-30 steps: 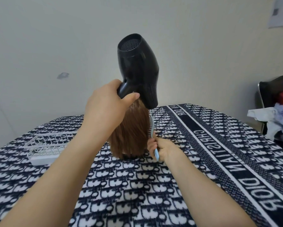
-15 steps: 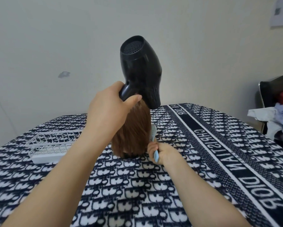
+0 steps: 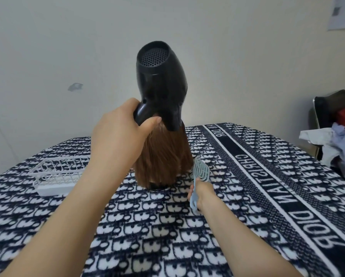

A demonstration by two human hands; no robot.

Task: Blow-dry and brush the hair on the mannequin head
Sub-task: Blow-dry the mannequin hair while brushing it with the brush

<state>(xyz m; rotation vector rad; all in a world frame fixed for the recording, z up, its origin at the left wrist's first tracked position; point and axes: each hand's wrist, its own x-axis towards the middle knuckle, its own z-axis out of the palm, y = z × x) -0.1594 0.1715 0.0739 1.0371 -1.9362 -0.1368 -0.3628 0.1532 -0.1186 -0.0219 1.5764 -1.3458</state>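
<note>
Brush (image 3: 200,170) dropped past hair (image 3: 163,156) ends, right hand (image 3: 200,193) gripping it; left hand (image 3: 117,132) clasps dryer (image 3: 161,80) above. Mid-brushing, I judge; next, raise brush again.

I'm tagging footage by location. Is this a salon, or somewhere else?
Most likely a room in a home, not a salon: the mannequin's hair stands on a patterned blanket, and a chair at the right is heaped with clothes.
</note>
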